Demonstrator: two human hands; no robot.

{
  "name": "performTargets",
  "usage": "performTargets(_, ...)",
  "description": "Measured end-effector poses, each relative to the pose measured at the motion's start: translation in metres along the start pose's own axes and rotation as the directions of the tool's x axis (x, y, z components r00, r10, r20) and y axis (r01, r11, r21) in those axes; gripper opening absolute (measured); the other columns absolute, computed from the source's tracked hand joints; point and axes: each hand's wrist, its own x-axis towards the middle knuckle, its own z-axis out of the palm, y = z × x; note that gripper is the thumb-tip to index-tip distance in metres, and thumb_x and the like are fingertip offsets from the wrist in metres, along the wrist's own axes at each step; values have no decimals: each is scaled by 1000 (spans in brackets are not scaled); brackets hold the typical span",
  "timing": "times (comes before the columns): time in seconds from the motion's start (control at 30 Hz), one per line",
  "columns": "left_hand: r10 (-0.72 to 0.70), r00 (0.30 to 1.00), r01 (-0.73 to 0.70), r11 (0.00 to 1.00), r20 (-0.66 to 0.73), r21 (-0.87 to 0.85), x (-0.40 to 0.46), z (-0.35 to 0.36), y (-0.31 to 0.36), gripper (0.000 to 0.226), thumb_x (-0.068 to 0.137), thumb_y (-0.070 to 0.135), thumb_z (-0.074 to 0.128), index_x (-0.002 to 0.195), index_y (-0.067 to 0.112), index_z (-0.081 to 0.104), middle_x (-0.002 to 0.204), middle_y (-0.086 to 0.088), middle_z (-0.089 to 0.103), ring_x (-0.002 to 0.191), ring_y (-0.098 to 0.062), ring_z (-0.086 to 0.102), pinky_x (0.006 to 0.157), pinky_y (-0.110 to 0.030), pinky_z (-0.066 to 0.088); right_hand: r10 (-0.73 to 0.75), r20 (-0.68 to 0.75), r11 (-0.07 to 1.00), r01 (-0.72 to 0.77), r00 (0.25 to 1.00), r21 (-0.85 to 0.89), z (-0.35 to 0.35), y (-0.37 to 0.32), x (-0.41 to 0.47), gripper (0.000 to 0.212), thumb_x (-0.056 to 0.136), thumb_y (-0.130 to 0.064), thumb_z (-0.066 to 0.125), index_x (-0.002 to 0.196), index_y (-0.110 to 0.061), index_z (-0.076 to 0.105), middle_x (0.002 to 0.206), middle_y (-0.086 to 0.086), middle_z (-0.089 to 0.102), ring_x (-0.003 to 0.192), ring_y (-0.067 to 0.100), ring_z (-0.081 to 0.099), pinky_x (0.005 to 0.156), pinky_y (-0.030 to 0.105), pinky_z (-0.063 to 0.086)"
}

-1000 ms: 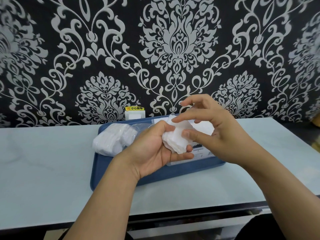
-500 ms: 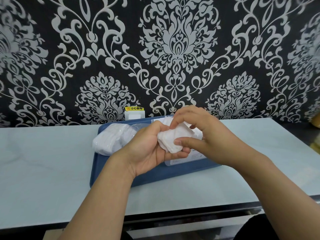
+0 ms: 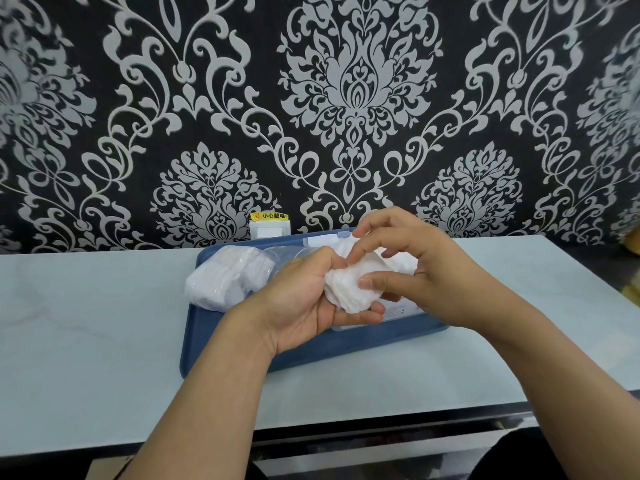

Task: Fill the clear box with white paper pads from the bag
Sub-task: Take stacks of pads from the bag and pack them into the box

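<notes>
A stack of white paper pads sits in the palm of my left hand, whose fingers curl under it. My right hand pinches the same stack from the right, thumb on its front and forefinger on top. Both hands hover over the clear box, which lies on the right half of a blue tray; the hands hide most of the box, whose raised lid edge shows behind them. The clear plastic bag with more white pads lies on the tray's left half.
The tray rests on a pale marble-look table against a black and silver patterned wall. A white wall socket with a yellow warning label sits just behind the tray. The table's front edge runs below my forearms.
My right hand has closed in on the pads from an open-fingered pose. Both hands and the stack have shifted slightly away from me, over the box.
</notes>
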Motion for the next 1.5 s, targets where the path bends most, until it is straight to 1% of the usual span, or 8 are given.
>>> performTargets(0.27,-7,1000,7,996,6,86,-1,-1,-3,37,101,14,33,106,-5,64,83,-22,72,68,-28,70,61,-33,61,55,95,998,-53,994,-18,6,1,3,10,80,-26,76,87,-31,71,110,-17,52,94,8,53,73,29,47)
performTargets(0.5,-5,1000,6,999,-29,42,3,-4,-4,38,100,13,32,119,-7,58,93,-29,71,68,-30,70,60,-34,61,62,3,971,-61,998,231,-1,2,-4,10,82,-3,78,84,-10,72,114,2,59,77,3,60,65,30,54)
performTargets(0.73,-10,1000,10,1000,-25,-2,4,-6,-1,42,101,14,27,127,-6,53,117,-40,64,67,-26,69,61,-32,61,17,-159,965,25,987,261,-11,4,-4,7,82,-10,75,86,-11,69,108,-2,71,106,19,65,86,35,53)
performTargets(0.9,-8,999,7,999,-31,-33,3,-8,-1,41,101,14,28,123,-6,56,116,-38,65,69,-27,69,65,-32,62,8,-151,945,42,988,326,-17,-1,-5,11,82,-7,76,88,-5,67,89,18,70,83,35,65,79,45,54)
performTargets(1.0,-7,999,6,999,-31,-39,3,-9,0,43,100,14,28,128,-10,51,117,-37,66,71,-27,70,64,-32,62,61,-168,817,48,984,574,-28,-5,-7,21,77,-6,73,94,-9,61,77,7,68,68,18,65,65,24,56)
performTargets(1.13,0,1000,-1,999,-29,-50,1,-9,-1,41,101,14,30,132,-5,48,117,-35,66,75,-30,71,62,-33,62,93,-29,544,-26,995,839,-41,-9,-11,42,73,-6,76,107,-15,54,70,7,70,58,16,67,53,21,54)
performTargets(1.3,3,1000,-3,1000,-26,-2,2,-4,-2,39,101,13,32,129,-2,54,117,-36,66,80,-35,72,60,-34,61,234,72,772,-230,970,592,-18,-7,1,32,84,3,68,109,-10,53,70,19,69,60,27,62,56,32,53)
performTargets(1.5,-19,1000,18,999,24,40,3,-4,-4,43,99,14,31,131,-3,56,121,-35,65,83,-32,71,65,-34,62,296,91,818,-302,951,490,-8,-9,7,42,80,10,75,109,-7,51,76,35,67,60,36,55,60,47,44)
